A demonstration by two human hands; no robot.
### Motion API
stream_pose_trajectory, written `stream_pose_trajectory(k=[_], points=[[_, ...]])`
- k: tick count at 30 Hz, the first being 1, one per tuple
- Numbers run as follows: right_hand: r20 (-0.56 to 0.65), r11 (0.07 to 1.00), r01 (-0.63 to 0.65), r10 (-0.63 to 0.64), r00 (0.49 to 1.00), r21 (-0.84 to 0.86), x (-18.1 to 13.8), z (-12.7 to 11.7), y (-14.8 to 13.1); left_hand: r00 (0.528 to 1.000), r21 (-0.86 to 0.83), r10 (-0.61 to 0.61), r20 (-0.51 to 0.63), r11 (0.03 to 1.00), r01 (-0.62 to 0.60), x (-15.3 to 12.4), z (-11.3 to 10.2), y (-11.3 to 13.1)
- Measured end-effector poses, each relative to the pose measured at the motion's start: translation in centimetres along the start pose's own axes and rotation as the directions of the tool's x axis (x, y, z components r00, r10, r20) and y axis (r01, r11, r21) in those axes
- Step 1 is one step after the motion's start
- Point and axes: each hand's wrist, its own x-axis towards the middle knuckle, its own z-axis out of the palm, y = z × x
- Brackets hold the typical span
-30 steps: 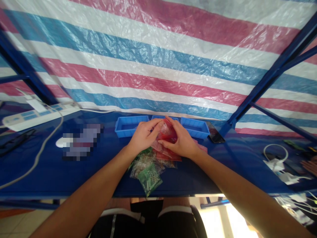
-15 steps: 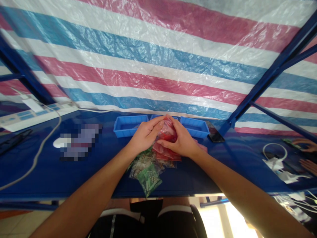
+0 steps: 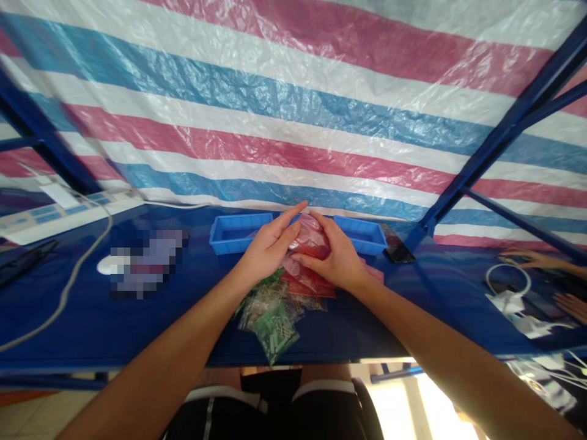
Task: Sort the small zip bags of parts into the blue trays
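Both my hands meet over the middle of the blue table (image 3: 394,318). My left hand (image 3: 268,250) and my right hand (image 3: 334,255) pinch a small red plastic bag (image 3: 312,241) between them, the fingers of each closed on its top edge. Beneath them lies a heap of more red bags (image 3: 307,282) and green bags (image 3: 274,330) near the front edge. Just behind my hands stand blue trays: one on the left (image 3: 233,234) and one on the right (image 3: 362,235).
A black phone (image 3: 398,250) lies right of the trays. A white power strip (image 3: 55,211) with a cable runs along the far left. White cables and chargers (image 3: 513,296) sit at the right, where another person's hands (image 3: 566,302) rest. A striped tarp hangs behind.
My left hand's fingers have stretched out a little along the bag's top. The other person's hand at the far right has shifted leftward. The view barely moves.
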Motion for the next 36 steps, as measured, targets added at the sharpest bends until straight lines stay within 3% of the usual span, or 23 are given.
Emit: stream_pose_trajectory(k=[5, 14, 20, 25, 31, 36], points=[[0.033, 0.998, -0.049, 0.050, 0.998, -0.025, -0.2, 0.0, 0.0, 0.999, 0.040, -0.028, 0.025, 0.999, 0.027, -0.2, 0.0, 0.2], [0.035, 0.996, -0.071, 0.073, 0.997, -0.047, -0.2, 0.0, 0.4, 0.984, -0.095, -0.047, 0.172, 0.993, 0.064, -0.5, 0.2, 1.3], [0.027, 0.995, -0.082, 0.084, 0.996, -0.060, -0.2, -0.2, 0.7, 0.981, 0.066, 0.017, 0.196, 0.997, -0.030, -0.6, 0.0, 1.5], [0.009, 0.995, -0.070, 0.071, 0.997, -0.070, -0.4, -0.2, 0.7, 0.987, 0.182, 0.013, 0.160, 0.982, -0.042, -0.6, 0.1, 1.4], [0.039, 0.998, 0.001, 0.001, 0.999, -0.061, -0.5, -0.2, 0.4, 0.994, 0.165, -0.009, 0.107, 0.986, -0.008, -0.6, 0.1, 1.5], [0.029, 0.999, -0.021, 0.022, 0.999, -0.025, -0.2, -0.2, 0.1, 0.999, 0.121, 0.018, 0.047, 0.992, -0.024, -0.7, 0.2, 1.2]])
